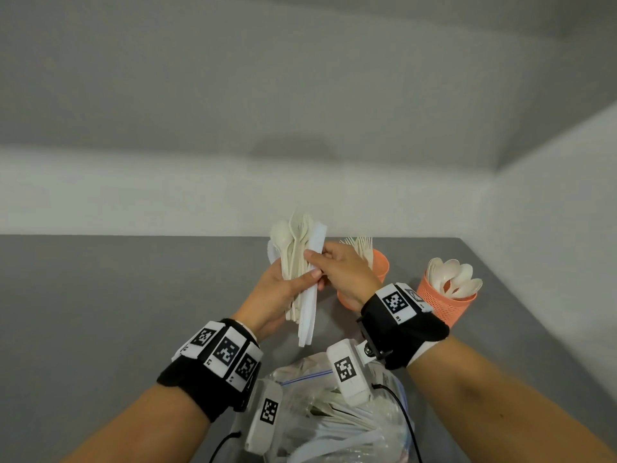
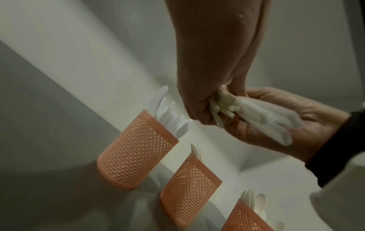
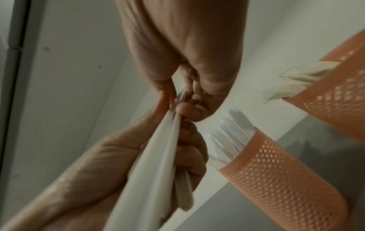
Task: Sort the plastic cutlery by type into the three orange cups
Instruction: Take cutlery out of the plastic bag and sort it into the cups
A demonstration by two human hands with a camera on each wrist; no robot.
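The left hand grips a mixed bundle of cutlery upright, just in front of the fork cup, its fingers curled around the handles. The right hand reaches in from the fork cup's side, and its fingers pinch the white knives at the edge of the bundle nearest that cup; the wrist view is blurred, so how many knives are in the pinch cannot be told, probably two or three. The step in hand looks like separating the knives from the spoons. The knife cup stands just beside the fork cup, on the side away from the spoon cup, and in the head view it is hidden behind the raised hands. All three cups sit on the grey counter and already hold their own kind. Next, the pinched knives should slide free lengthwise while the left hand keeps the spoons tight, then travel past the fork cup and drop handle-first into the knife cup. A clear bag nearer the person than the fork cup holds more cutlery, so the sorting seems well short of done.
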